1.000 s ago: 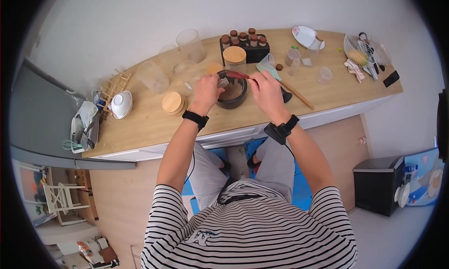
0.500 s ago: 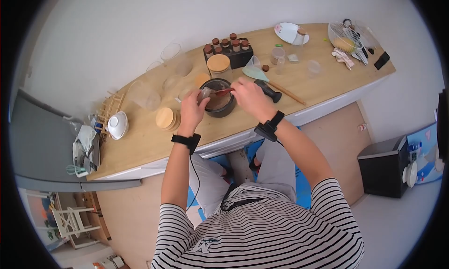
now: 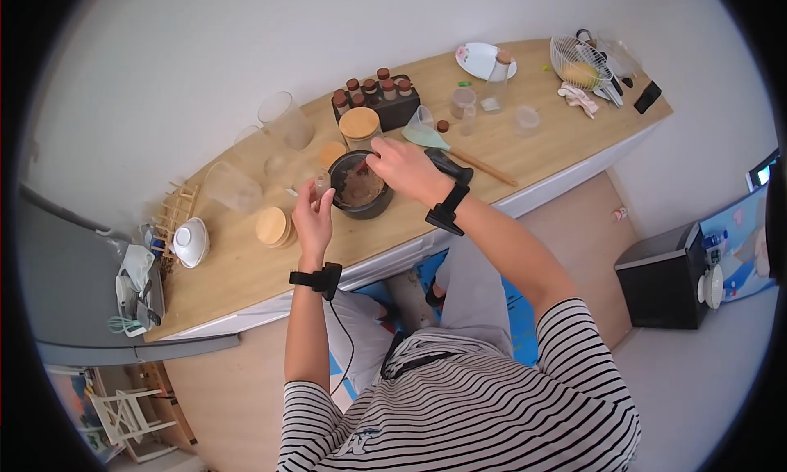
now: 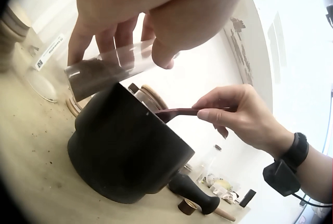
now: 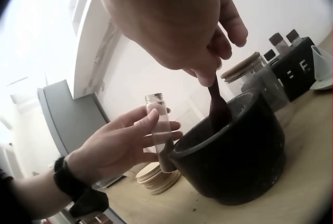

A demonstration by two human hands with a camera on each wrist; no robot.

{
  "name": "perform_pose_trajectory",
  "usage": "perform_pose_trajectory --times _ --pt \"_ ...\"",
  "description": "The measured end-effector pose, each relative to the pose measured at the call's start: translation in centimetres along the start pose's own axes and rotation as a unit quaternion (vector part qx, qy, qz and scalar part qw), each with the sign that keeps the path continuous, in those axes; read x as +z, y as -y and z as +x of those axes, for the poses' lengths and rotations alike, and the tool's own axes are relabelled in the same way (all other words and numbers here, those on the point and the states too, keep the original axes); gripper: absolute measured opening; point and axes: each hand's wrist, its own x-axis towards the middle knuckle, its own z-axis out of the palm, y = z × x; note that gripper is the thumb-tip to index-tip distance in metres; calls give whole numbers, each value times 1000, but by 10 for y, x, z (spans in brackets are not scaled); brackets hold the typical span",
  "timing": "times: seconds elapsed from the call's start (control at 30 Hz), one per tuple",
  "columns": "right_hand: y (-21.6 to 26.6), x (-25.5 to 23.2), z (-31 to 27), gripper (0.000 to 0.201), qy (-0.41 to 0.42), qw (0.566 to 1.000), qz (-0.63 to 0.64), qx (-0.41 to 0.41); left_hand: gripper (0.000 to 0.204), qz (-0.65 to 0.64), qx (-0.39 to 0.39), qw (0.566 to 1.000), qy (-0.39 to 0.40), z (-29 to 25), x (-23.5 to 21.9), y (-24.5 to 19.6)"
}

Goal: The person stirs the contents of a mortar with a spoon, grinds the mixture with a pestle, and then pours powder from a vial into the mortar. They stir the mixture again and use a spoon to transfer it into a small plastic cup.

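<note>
My left hand [image 3: 313, 219] grips a small clear glass vial [image 5: 162, 140] just left of the black mortar [image 5: 234, 169]. The vial leans slightly, its uncapped mouth upward and dark powder [image 4: 93, 78] at its bottom. A dark red spoon [image 5: 218, 112] is pinched by its handle in my right hand [image 3: 407, 170], with its bowl dipped inside the mortar. Brown powder [image 3: 361, 190] covers the mortar's floor. Right of the mortar lies a black pestle [image 3: 449, 167].
Behind the mortar stand a wooden-lidded jar [image 3: 360, 126] and a black rack [image 3: 393, 111] of brown-capped bottles. Stacked wooden lids [image 3: 274, 228] sit at left, near clear containers [image 3: 233, 188]. A green spatula [image 3: 475, 165] lies at right; the counter's front edge [image 3: 393, 255] is close.
The vial has moved from over the mortar to beside its left rim and stands more upright. The spoon has left the vial's mouth and gone down into the mortar. The head view has shifted.
</note>
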Motion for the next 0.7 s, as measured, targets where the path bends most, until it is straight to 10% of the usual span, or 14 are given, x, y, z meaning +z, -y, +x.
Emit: perform_pose_trajectory --times 0.43,0.7 --pt "6 -10 29 18 258 939 112 197 35 79 76 994 -5 -8 1 -23" --pt "7 16 3 16 160 931 197 263 35 77 96 992 -12 -6 2 -17"
